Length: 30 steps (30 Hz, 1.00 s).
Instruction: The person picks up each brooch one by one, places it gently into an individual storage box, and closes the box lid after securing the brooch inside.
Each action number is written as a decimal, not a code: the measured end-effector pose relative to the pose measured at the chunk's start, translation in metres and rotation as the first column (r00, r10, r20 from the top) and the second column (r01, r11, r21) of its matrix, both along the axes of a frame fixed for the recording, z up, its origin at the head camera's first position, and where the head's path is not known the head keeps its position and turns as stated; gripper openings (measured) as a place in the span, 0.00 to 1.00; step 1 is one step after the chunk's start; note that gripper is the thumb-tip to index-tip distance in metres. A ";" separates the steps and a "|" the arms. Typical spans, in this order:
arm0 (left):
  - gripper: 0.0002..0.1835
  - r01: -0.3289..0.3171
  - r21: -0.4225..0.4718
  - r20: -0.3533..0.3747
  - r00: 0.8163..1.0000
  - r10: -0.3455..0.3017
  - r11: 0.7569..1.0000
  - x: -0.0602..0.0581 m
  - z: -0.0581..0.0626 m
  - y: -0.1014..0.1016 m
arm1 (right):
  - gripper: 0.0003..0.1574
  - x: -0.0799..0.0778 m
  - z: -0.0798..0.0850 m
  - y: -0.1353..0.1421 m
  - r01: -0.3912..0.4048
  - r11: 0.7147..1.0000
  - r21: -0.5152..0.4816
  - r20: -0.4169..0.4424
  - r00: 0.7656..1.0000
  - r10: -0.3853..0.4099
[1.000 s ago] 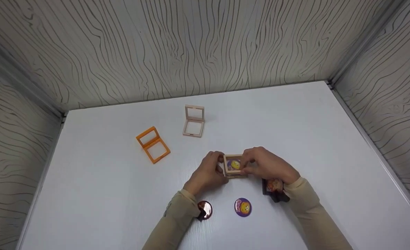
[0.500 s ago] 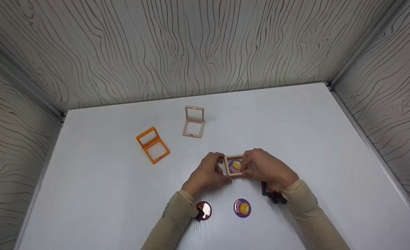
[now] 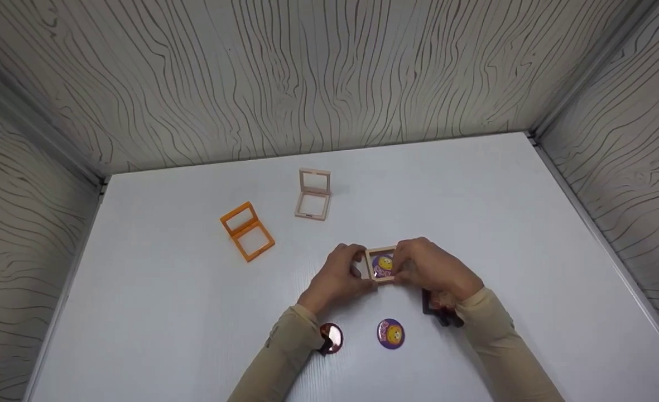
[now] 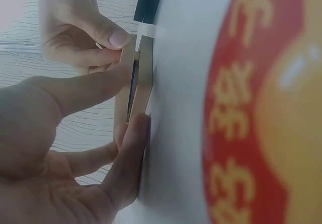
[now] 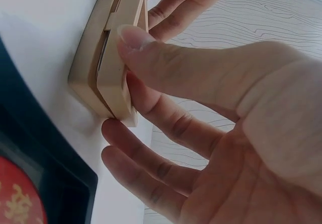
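Observation:
Both hands hold a beige square display frame (image 3: 370, 267) just above the white table or on it; which cannot be told. Behind its clear window shows a purple round badge (image 3: 383, 264) with a yellow character. My left hand (image 3: 337, 279) grips the frame's left side with curled fingers. At the right side, my right hand (image 3: 432, 269) pinches it between thumb and fingers, covering part of the window. In the left wrist view a narrow gap runs between the halves of the frame (image 4: 143, 78). The right wrist view shows my thumb pressing on the frame's edge (image 5: 83, 78).
A second purple badge (image 3: 390, 334) lies nearer me. One red badge (image 3: 335, 338) is partly behind my left cuff. Beneath my right wrist sits a dark frame (image 3: 428, 306) with a reddish badge. Farther back, an orange frame (image 3: 267, 249) and a pale frame (image 3: 325, 209) stand hinged open.
The beige frame's halves have come together, its upper half lowering onto the lower one. Both hands and the frame have shifted slightly right.

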<state>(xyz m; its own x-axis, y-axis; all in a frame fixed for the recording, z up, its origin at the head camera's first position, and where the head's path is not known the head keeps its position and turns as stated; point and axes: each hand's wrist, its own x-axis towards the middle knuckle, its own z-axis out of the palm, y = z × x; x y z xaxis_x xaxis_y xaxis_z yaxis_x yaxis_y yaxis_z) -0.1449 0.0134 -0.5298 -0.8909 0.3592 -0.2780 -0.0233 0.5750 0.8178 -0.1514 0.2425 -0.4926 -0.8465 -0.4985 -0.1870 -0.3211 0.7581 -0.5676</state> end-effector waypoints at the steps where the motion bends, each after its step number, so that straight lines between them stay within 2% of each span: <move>1: 0.36 -0.002 -0.001 -0.001 1.000 0.002 1.000 0.000 0.000 0.000 | 0.09 0.000 0.000 0.000 -0.001 1.000 -0.001 0.002 1.000 0.001; 8: 0.37 -0.010 0.006 -0.009 1.000 0.010 1.000 0.000 0.000 0.001 | 0.11 -0.001 0.000 0.001 0.029 1.000 -0.005 0.028 0.999 -0.029; 15: 0.37 -0.023 -0.007 -0.002 1.000 0.023 1.000 0.001 0.000 0.002 | 0.12 -0.001 -0.003 0.002 0.010 0.998 -0.067 0.030 1.000 -0.008; 28: 0.37 -0.027 0.008 0.009 1.000 0.027 1.000 0.000 0.001 0.002 | 0.11 0.000 -0.002 0.000 0.061 0.996 -0.068 0.086 0.995 -0.055; 30: 0.37 -0.031 0.009 0.011 0.999 0.031 0.999 0.000 0.000 0.002 | 0.12 0.001 -0.002 -0.001 0.091 0.993 -0.075 0.120 0.989 -0.082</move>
